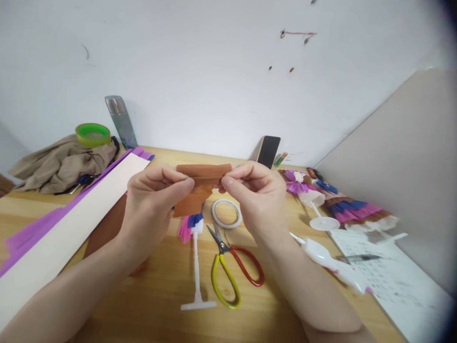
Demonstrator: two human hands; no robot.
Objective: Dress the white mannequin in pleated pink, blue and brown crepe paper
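Note:
A folded strip of brown crepe paper (203,171) is stretched level between both hands above the table. My left hand (150,205) pinches its left end between thumb and fingers. At the opposite end, my right hand (262,197) pinches it the same way. Another brown paper piece (188,204) shows just below the strip; whether the two are joined I cannot tell. Under the hands lies a white plastic stand (196,271) with blue and pink ruffled paper at its top. Beside it are a roll of white tape (213,214) and scissors (223,248) with one yellow and one red handle, blades parted.
Long purple and cream paper sheets (89,209) lie at left, near a brown cloth (60,162), green tape roll (81,135) and flask (123,124). A phone (268,151) leans against the wall. At right are ruffled paper figures (353,209), a white glue gun (326,257) and a written sheet (403,281).

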